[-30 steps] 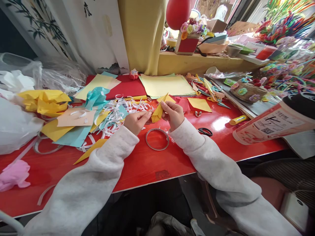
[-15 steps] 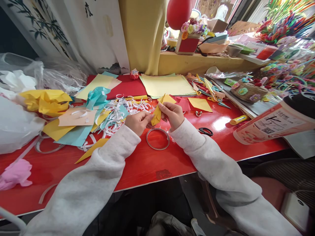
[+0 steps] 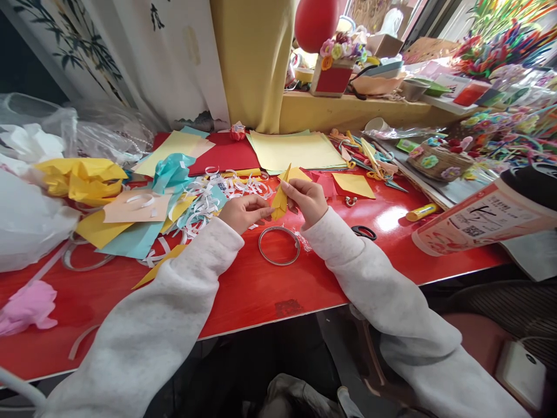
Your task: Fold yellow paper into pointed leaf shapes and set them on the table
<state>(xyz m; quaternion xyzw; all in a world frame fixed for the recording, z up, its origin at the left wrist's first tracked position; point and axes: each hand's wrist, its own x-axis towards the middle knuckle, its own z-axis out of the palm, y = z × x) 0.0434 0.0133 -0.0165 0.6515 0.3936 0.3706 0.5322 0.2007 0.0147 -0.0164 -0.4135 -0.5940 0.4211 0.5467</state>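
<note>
A piece of folded yellow paper (image 3: 281, 200), narrow and pointed at its top, is held up over the red table. My right hand (image 3: 308, 202) pinches it from the right side between thumb and fingers. From the left, the fingertips of my left hand (image 3: 244, 213) close on its lower edge; the exact contact is partly hidden. Just below both hands a thin round bangle (image 3: 279, 246) lies flat on the table. White paper shreds (image 3: 204, 203) are heaped to the left, and a flat yellow paper piece (image 3: 354, 185) lies to the right.
Black-handled scissors (image 3: 364, 233) lie right of my right hand. Farther right stand a yellow glue stick (image 3: 422, 212) and a large paper cup (image 3: 483, 215) tilted in view. Stacked paper sheets (image 3: 296, 152) lie behind; crumpled yellow paper (image 3: 82, 180) and plastic bags (image 3: 30, 220) are at left.
My left hand has drawn slightly left and its fingers have loosened a little at the paper's lower edge. My right hand has shifted slightly right, still holding the folded paper.
</note>
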